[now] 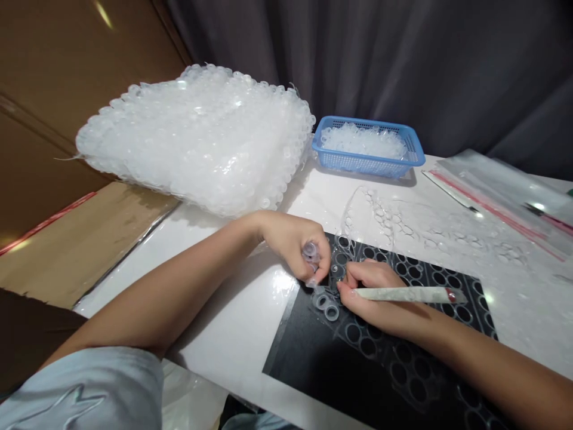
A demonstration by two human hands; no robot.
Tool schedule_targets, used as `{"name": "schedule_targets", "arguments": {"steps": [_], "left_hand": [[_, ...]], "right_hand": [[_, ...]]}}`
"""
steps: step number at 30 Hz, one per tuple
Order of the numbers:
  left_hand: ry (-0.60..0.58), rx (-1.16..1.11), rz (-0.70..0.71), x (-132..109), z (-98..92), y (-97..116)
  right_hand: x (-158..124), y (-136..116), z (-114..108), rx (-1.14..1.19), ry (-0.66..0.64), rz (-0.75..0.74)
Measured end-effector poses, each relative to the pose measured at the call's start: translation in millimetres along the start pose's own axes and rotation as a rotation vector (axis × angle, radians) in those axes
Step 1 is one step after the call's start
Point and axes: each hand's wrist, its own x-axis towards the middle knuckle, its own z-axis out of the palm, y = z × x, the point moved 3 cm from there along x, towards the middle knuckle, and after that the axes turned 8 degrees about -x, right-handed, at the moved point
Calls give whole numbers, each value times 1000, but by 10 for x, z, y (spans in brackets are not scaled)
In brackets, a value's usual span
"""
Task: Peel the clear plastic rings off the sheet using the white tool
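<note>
My left hand (298,242) is curled closed around several small clear plastic cups (310,252) with round rims. Just below its fingers, more of these round clear pieces (331,313) lie on a black mat (304,358). My right hand (373,286) pinches a slim whitish pen-like tool (405,294) with a red end that points back over the wrist. The tool's tip is hidden by my fingers. Both hands are close together over the mat's upper left part. Clear sheets with round cut outlines (360,340) lie on the mat, partly beneath my right hand and forearm.
A large clear bag (197,137) packed with small translucent cups stands at the back left. Behind the mat is a blue basket (367,164) of similar pieces. Clear film with circular cutouts (447,233), a thin white tool (450,190) and zip bags (505,191) lie on the right.
</note>
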Motion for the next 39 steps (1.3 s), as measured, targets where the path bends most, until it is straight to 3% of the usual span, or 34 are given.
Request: {"name": "schedule_targets", "arguments": {"steps": [5, 8, 11, 13, 15, 18, 20, 22, 26, 29, 32, 36, 39], "left_hand": [[138, 47, 33, -187, -94, 106], [363, 181, 40, -198, -124, 198], [685, 386, 42, -94, -305, 362], [940, 544, 8, 46, -586, 475], [1192, 668, -51, 224, -982, 549], [1368, 649, -184, 514, -1631, 529], [1326, 597, -327, 668, -1980, 446], [1263, 594, -372, 756, -2210, 374], [1060, 603, -449, 789, -2382, 249], [937, 611, -483, 732, -2390, 217], [886, 645, -476, 651, -2370, 245], [932, 770, -394, 550, -2249, 394], [1000, 870, -289, 450, -1937, 559]], "right_hand": [[-7, 26, -18, 81, -11, 5], [3, 87, -49, 305, 20, 93], [29, 126, -37, 506, 67, 154], [55, 120, 1, 548, 74, 140], [83, 108, 42, 537, 87, 118], [117, 93, 83, 492, 103, 114], [135, 86, 97, 436, 99, 123], [153, 87, 110, 361, 101, 148], [191, 89, 157, 300, 106, 158], [195, 77, 170, 293, 88, 154], [182, 70, 133, 302, 76, 158], [176, 98, 67, 360, 61, 104], [128, 109, -30, 443, 105, 35]]}}
